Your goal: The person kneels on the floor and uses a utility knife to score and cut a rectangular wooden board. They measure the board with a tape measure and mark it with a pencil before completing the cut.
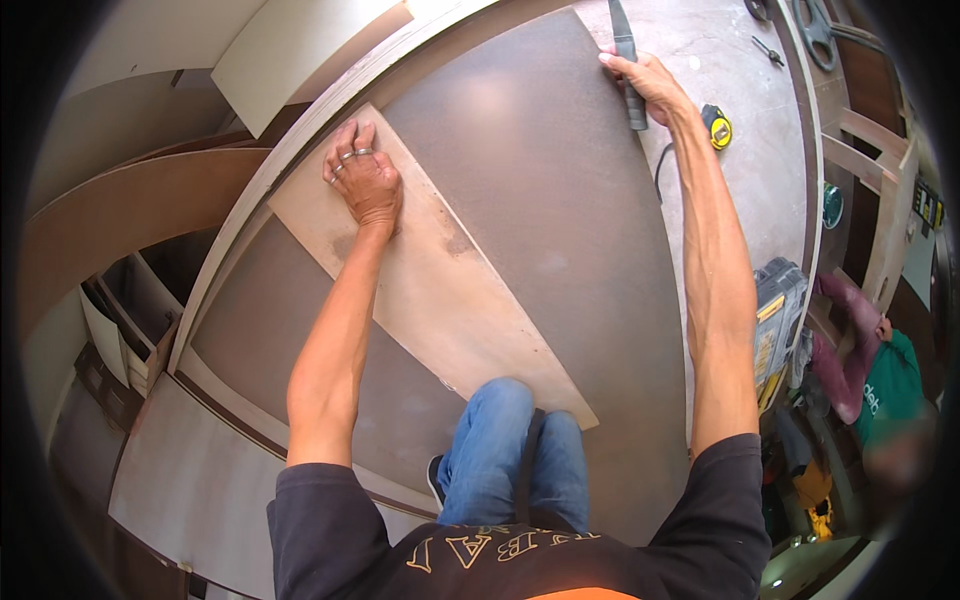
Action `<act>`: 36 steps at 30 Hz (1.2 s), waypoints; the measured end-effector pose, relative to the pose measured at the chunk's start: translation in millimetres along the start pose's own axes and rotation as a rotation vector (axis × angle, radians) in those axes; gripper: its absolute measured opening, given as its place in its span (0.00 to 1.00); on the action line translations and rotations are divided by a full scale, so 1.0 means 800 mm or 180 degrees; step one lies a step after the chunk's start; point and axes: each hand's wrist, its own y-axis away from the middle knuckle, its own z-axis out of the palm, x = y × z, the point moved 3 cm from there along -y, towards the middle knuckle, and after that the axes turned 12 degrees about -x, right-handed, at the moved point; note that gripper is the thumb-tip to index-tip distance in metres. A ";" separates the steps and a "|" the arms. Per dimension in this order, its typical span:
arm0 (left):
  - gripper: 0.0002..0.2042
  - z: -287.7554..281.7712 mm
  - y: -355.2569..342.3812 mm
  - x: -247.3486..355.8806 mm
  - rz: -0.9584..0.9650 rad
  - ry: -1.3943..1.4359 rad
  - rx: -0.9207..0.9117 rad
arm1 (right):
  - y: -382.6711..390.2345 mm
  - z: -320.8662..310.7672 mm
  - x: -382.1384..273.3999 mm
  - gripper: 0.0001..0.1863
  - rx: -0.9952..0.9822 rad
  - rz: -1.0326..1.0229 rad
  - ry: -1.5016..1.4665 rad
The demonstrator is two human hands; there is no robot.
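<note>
My left hand [362,175], with rings, rests on a long pale plywood board [440,290], its fingers curled at the far end edge. The board lies diagonally across a large grey-brown panel [515,160]. My right hand [652,85] is wrapped round a dark tool [623,40] with a flat, tapered blade, at the panel's far right edge. Just right of that hand sits a yellow-and-black tape measure [718,128]. My jeans-clad knees [505,430] are at the near end of the board.
A curved raised rim [300,140] borders the left, with plywood offcuts [140,200] beyond. At right lie scissors-like handles [818,45], a small bit [768,52] and a grey toolbox [775,320]. Another person [875,380] in green and maroon is beyond, by wooden frames [865,150].
</note>
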 end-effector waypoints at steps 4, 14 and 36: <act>0.23 -0.001 0.002 0.001 -0.0021 -0.0034 -0.0016 | 0.031 0.009 -0.019 0.24 -0.0086 -0.0218 0.0535; 0.23 -0.005 0.001 -0.001 -0.0014 0.0099 -0.0029 | 0.117 0.049 -0.080 0.13 0.0586 -0.1185 0.1108; 0.23 -0.003 -0.001 0.000 -0.0004 0.0102 -0.0003 | 0.060 0.340 -0.061 0.17 -0.0157 -0.0990 0.1009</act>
